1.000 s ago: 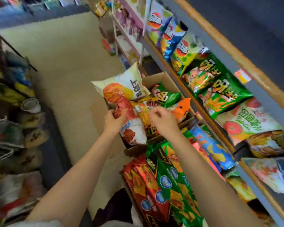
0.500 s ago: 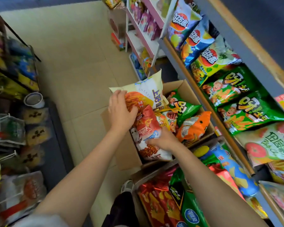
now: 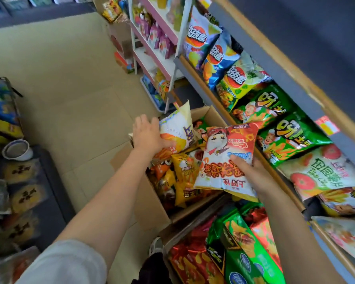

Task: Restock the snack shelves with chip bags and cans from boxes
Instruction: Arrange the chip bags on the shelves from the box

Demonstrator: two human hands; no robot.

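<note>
Fingers (image 3: 237, 160) of the right hand (image 3: 252, 173) grip a red and white chip bag (image 3: 225, 158) above the box (image 3: 152, 199). Left hand (image 3: 147, 134) presses flat on a pale yellow bag (image 3: 178, 128) there.

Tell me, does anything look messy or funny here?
A little. The open cardboard box is stuffed so full that the chip bags lie jumbled every which way, and the cheese bag under the left hand pokes up above the rim. The red and white bag in the right hand is upside down. Nothing looks torn or spilled.
</note>
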